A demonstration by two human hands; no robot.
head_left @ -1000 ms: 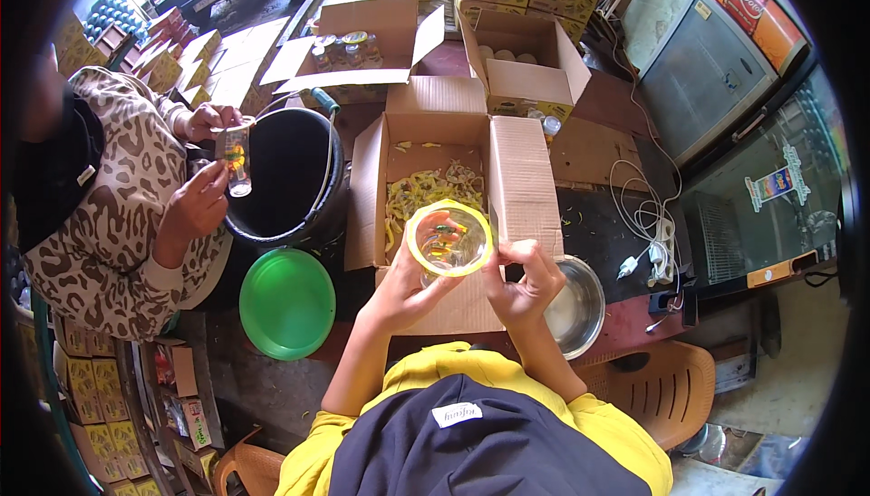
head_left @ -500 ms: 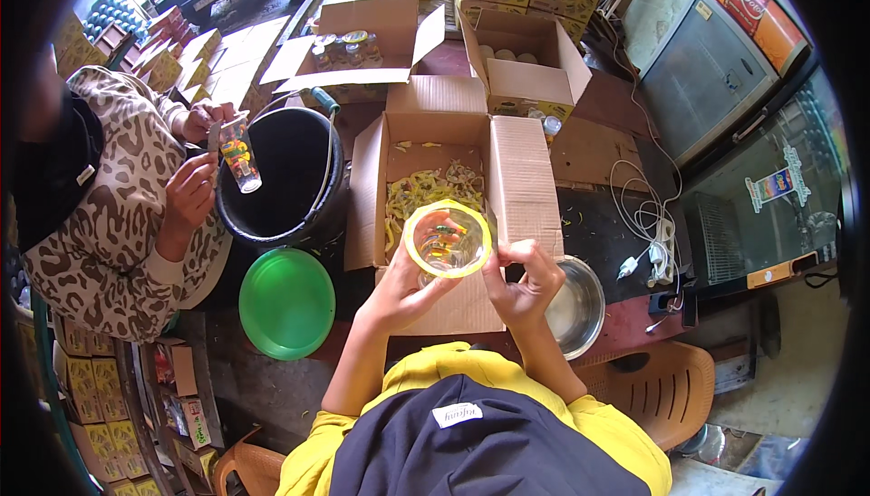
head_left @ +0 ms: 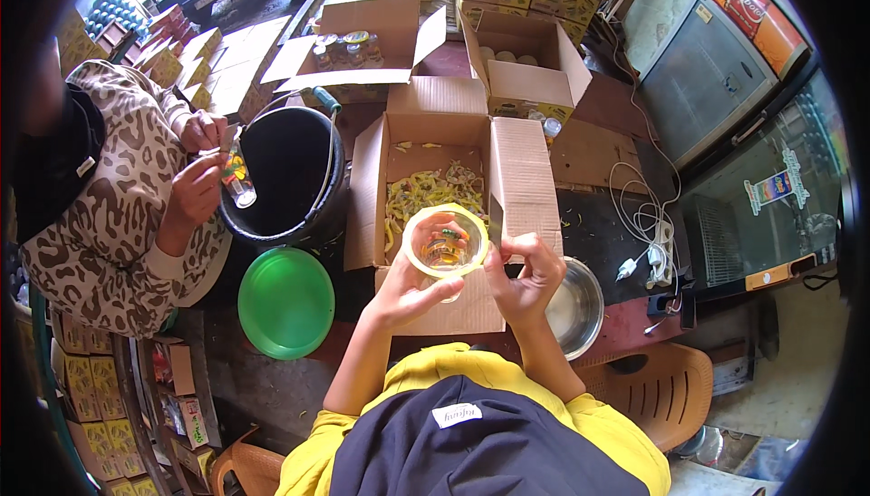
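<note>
My left hand (head_left: 404, 292) wraps round a clear plastic cup (head_left: 444, 265) with a yellow rim and a coloured print, its mouth turned up toward me. At the cup's right edge, my closed right hand (head_left: 526, 280) pinches a thin grey knife blade (head_left: 495, 218); its handle is hidden in the fingers. Just beyond the cup stands an open cardboard box (head_left: 526, 179) with a heap of yellow and whitish strips (head_left: 435, 192) inside. On the left, a co-worker's hands (head_left: 192, 189) hold another printed clear cup (head_left: 237, 179) and a blade against it.
A black bucket (head_left: 337, 189) with a raised handle stands left of the box, and a green basin (head_left: 285, 304) nearer me. A metal bowl (head_left: 580, 310) sits by my right forearm. Farther back is a carton (head_left: 362, 15) of jars. A white cable (head_left: 625, 183) and power strip lie right.
The grey blade now shows upright above my right fingers, at the cup's rim. The cup has hardly shifted. The co-worker's cup and hands have moved slightly.
</note>
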